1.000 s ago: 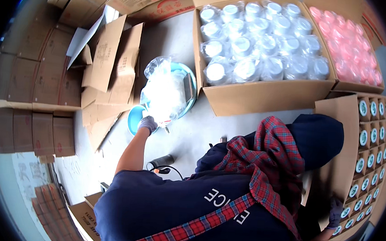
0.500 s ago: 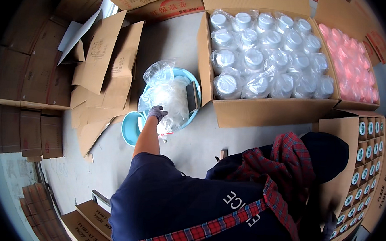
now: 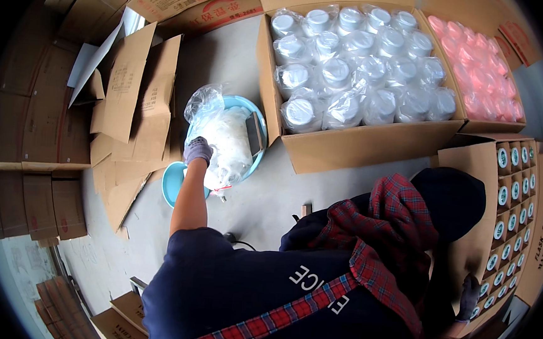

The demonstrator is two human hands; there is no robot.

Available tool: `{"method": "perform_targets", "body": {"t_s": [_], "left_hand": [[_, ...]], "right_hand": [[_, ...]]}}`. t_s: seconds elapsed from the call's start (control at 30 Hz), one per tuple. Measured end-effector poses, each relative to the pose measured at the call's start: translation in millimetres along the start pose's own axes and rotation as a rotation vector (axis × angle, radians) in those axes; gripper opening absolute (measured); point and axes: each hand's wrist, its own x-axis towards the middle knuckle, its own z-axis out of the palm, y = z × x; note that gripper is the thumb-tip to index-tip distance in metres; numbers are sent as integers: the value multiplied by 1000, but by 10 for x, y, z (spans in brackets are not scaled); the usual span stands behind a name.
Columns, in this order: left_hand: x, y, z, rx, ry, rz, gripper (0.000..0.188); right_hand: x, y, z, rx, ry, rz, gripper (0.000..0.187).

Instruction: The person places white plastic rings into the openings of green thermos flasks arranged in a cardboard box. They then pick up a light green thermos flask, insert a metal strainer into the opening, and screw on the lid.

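Observation:
My left hand [image 3: 198, 150], in a grey-purple glove, reaches out to the near left edge of a pile of clear plastic bags [image 3: 226, 144]. Its fingers are curled against the plastic and closed on a bag. The pile fills a light-blue basin [image 3: 261, 156], with a dark flat panel [image 3: 252, 133] standing along its right side. At the lower right, my right hand [image 3: 469, 295], in a dark glove, hangs beside a partitioned carton [image 3: 464, 202] of flask refills with round pale-blue ends. Shade hides its fingers.
Left of the basin are a small blue bowl [image 3: 171, 184] and flattened cardboard [image 3: 123, 83]. A large open carton [image 3: 348, 151] of bagged white-lidded bottles stands ahead, beside one of pink bagged items [image 3: 480, 71]. Stacked cartons [image 3: 43, 109] line the left.
My left hand has moved slightly left, toward the edge of the bag pile, and its fingers have curled in. The whole view has shifted a little. My right hand stays beside the flask carton.

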Motion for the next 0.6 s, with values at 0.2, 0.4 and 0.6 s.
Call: {"method": "perform_targets", "body": {"t_s": [0.2, 0.4, 0.6], "left_hand": [[-1316, 1726, -1364, -825, 41, 724, 27], [-3340, 3700, -2072, -1039, -666, 1596, 27], [-4409, 5289, -1869, -909, -99, 2246, 20]], "right_hand": [[-276, -1863, 78, -77, 435, -503, 37], [-767, -3377, -47, -235, 514, -1189, 35], [-560, -2410, -692, -185, 818, -853, 27]]}}
